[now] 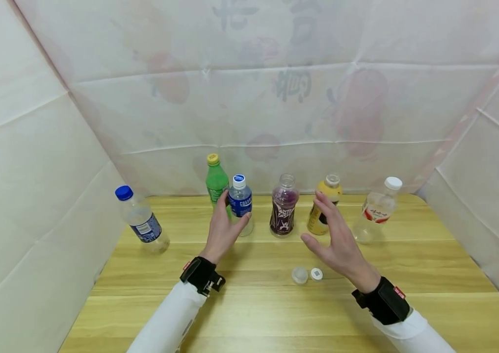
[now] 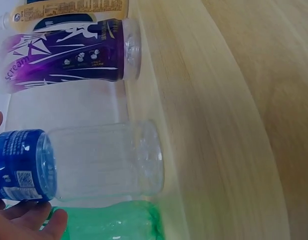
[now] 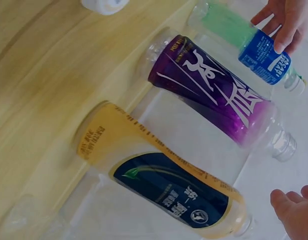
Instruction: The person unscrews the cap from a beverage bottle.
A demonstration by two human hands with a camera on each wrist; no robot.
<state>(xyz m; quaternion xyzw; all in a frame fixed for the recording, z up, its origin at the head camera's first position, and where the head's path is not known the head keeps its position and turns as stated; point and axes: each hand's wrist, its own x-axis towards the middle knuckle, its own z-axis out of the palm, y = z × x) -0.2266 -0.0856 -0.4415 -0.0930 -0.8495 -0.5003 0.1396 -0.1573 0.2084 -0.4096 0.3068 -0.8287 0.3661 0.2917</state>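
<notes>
My left hand (image 1: 224, 230) is around a clear bottle with a blue label (image 1: 240, 201) and a white cap, fingers at its left side and thumb at its right. That bottle stands upright on the table. Just behind it is a green bottle (image 1: 217, 179) with a yellow cap. My right hand (image 1: 339, 247), fingers spread and holding nothing, is in front of a yellow bottle (image 1: 317, 220) without a visible cap. A purple-labelled bottle (image 1: 283, 211), open at the top, stands between the hands. Two small caps, one translucent (image 1: 300, 275) and one white (image 1: 316, 274), lie nearer.
A clear bottle with a blue cap (image 1: 143, 220) stands at the left of the wooden table (image 1: 249, 314). Toward the right is a clear bottle with a white cap (image 1: 377, 211) and red label. Pale cloth walls (image 1: 249, 117) enclose the back and sides.
</notes>
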